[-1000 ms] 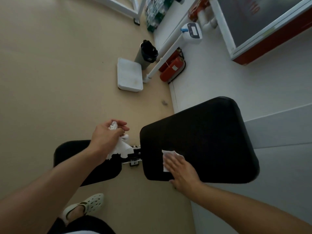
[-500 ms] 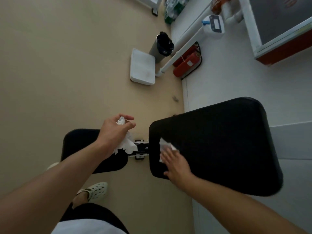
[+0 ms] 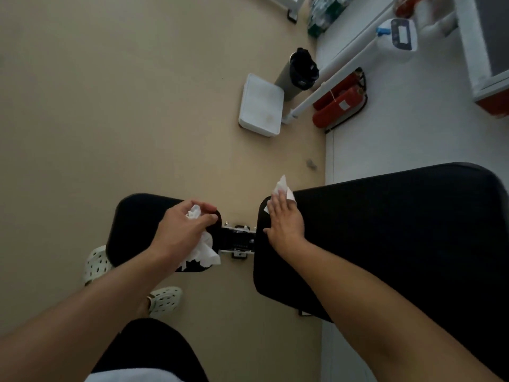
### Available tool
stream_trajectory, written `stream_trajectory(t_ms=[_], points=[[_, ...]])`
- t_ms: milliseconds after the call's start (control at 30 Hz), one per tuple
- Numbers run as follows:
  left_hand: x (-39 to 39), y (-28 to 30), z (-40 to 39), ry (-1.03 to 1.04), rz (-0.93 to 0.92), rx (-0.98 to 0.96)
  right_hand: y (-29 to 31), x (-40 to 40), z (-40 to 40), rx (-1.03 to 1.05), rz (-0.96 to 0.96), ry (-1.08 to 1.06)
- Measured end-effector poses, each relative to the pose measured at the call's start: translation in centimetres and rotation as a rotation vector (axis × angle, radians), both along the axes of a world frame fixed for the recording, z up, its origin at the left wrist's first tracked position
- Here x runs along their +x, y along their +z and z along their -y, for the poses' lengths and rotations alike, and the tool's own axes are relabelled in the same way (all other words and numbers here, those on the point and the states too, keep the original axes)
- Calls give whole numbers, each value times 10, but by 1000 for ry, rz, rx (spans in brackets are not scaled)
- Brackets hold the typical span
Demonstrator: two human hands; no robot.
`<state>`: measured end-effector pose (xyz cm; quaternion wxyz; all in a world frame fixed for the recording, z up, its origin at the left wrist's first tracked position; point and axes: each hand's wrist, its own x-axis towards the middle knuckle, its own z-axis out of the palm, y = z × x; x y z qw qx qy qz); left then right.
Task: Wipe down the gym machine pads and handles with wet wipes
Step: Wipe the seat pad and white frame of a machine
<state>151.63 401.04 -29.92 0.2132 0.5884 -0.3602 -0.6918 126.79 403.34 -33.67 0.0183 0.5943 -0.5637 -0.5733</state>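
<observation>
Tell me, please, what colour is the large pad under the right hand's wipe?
Black, plain and unpatterned; the large pad shows best in the head view, the only one given.

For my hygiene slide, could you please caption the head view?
Right hand presses a white wet wipe on the large black bench pad; left hand grips another.

Large black pad cut off at right edge
</observation>
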Motion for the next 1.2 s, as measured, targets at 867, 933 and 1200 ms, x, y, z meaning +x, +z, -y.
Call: stream_trajectory(t_ms=[867,933,1200], points=[[29,2,-13,-56,75,50,-54,17,-65,167,84,178],[18,14,-7,-97,46,40,-41,24,-104,228,116,218],[-45,73,12,-315,-106,-45,109,19,-155,94,11,21]])
